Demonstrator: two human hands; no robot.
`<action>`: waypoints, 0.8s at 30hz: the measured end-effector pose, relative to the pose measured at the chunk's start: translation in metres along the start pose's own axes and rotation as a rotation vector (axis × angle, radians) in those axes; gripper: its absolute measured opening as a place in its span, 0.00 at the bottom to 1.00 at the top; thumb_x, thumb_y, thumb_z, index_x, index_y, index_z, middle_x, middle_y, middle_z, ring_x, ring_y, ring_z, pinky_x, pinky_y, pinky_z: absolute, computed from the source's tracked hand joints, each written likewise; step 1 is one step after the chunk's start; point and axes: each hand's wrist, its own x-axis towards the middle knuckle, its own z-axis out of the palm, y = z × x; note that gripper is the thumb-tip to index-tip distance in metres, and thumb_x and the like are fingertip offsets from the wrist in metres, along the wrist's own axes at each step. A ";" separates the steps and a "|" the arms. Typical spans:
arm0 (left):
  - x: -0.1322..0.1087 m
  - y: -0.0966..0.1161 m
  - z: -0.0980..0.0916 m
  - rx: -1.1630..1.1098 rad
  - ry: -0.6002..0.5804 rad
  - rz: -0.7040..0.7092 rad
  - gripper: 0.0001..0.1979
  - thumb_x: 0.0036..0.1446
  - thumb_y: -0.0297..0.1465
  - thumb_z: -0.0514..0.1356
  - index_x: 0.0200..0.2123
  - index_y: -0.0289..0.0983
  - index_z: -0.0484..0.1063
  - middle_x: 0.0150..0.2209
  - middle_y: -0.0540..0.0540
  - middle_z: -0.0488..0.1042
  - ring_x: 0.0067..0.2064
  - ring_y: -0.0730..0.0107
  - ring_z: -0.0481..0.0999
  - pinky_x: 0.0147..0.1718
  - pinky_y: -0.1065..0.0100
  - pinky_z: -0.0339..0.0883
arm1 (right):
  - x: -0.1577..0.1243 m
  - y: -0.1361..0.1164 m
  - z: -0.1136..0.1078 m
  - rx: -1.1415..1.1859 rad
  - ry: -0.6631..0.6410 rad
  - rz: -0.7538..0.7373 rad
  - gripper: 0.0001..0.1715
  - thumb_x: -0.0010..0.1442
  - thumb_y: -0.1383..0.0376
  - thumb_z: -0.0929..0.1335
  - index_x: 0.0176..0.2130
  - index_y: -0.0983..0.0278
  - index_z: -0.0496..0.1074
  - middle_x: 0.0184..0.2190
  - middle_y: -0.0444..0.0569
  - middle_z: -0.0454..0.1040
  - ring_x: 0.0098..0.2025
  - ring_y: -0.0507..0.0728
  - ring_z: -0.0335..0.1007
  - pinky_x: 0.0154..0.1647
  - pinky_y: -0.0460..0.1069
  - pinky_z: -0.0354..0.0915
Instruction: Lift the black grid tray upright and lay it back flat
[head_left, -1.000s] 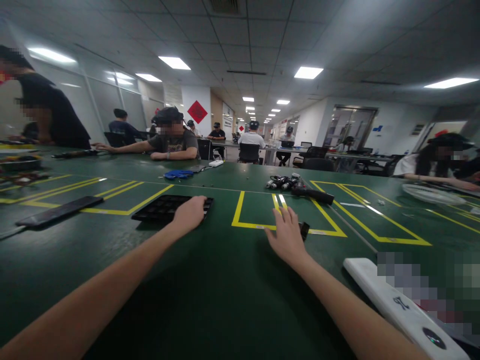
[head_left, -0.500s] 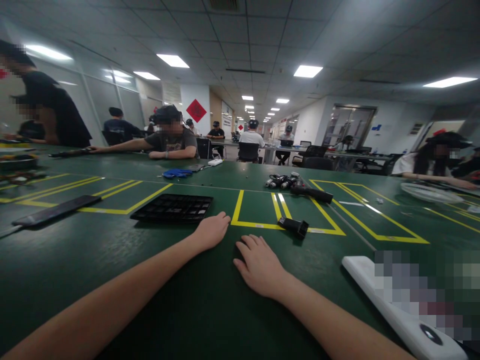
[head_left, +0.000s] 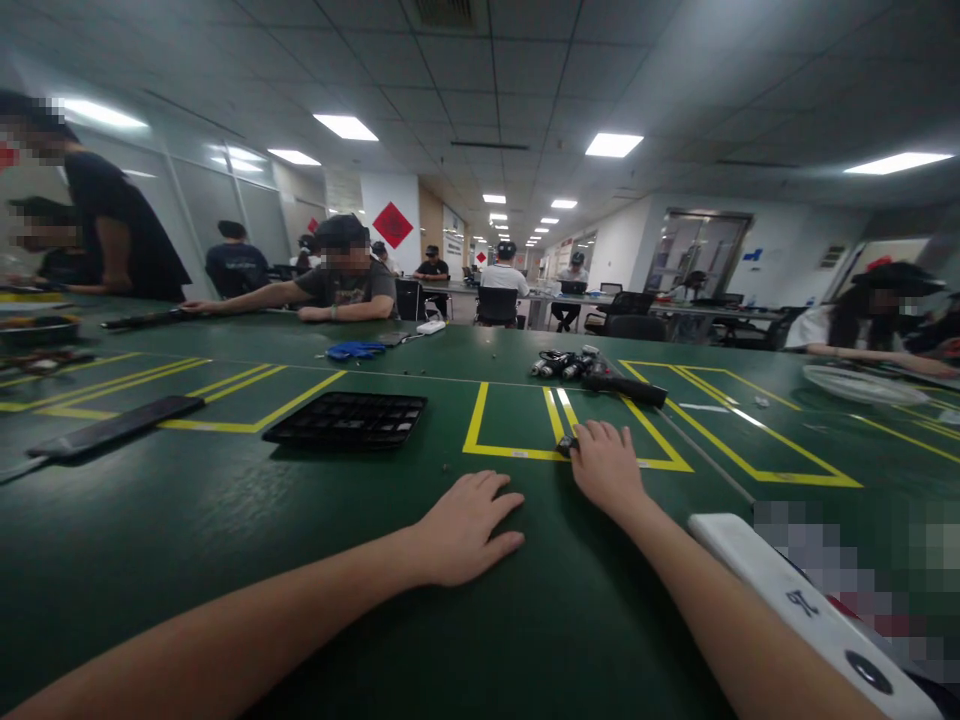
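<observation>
My left hand (head_left: 469, 525) rests low over the green tabletop (head_left: 390, 640), its fingers stretched out and apart, holding nothing. My right hand (head_left: 609, 465) is over a short black part (head_left: 564, 447) with a squarish end, at the front line of a yellow taped box. Its fingers curl down over that part and hide most of it. Left of my hands lies a shallow black tray (head_left: 349, 420) divided into small compartments. Beyond my right hand are a black cylindrical handle (head_left: 630, 388) and a bundle of dark cables with metal connectors (head_left: 562, 362).
A white device (head_left: 810, 600) lies at the near right, beside my right forearm. Farther left is a long dark flat object (head_left: 112, 428) with a cable. Blue gloves (head_left: 354, 351) lie across the table, near a seated person (head_left: 345, 270). A clear round plate (head_left: 862, 385) sits at the right.
My right hand has moved forward and right onto the short black part. My left hand has come back and right, away from the black tray, and its fingers have spread.
</observation>
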 end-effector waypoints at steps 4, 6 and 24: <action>0.002 -0.004 -0.006 0.072 0.053 -0.005 0.21 0.59 0.40 0.45 0.54 0.42 0.60 0.57 0.44 0.58 0.56 0.58 0.58 0.52 0.57 0.53 | 0.003 0.019 0.014 -0.001 -0.158 0.155 0.25 0.60 0.55 0.54 0.47 0.67 0.66 0.44 0.57 0.69 0.44 0.64 0.64 0.45 0.58 0.56; 0.005 -0.009 -0.011 0.195 0.125 -0.056 0.19 0.59 0.38 0.46 0.51 0.38 0.63 0.53 0.42 0.62 0.51 0.59 0.63 0.48 0.58 0.57 | 0.003 0.019 0.016 0.006 -0.156 0.143 0.26 0.60 0.55 0.54 0.47 0.68 0.66 0.44 0.58 0.69 0.42 0.63 0.64 0.42 0.54 0.57; 0.012 -0.058 -0.028 0.350 0.088 -0.381 0.13 0.58 0.31 0.49 0.44 0.33 0.64 0.36 0.40 0.69 0.32 0.64 0.72 0.26 0.68 0.63 | 0.002 0.016 0.014 0.028 -0.150 0.141 0.26 0.60 0.55 0.54 0.48 0.68 0.65 0.44 0.57 0.69 0.41 0.62 0.64 0.41 0.53 0.57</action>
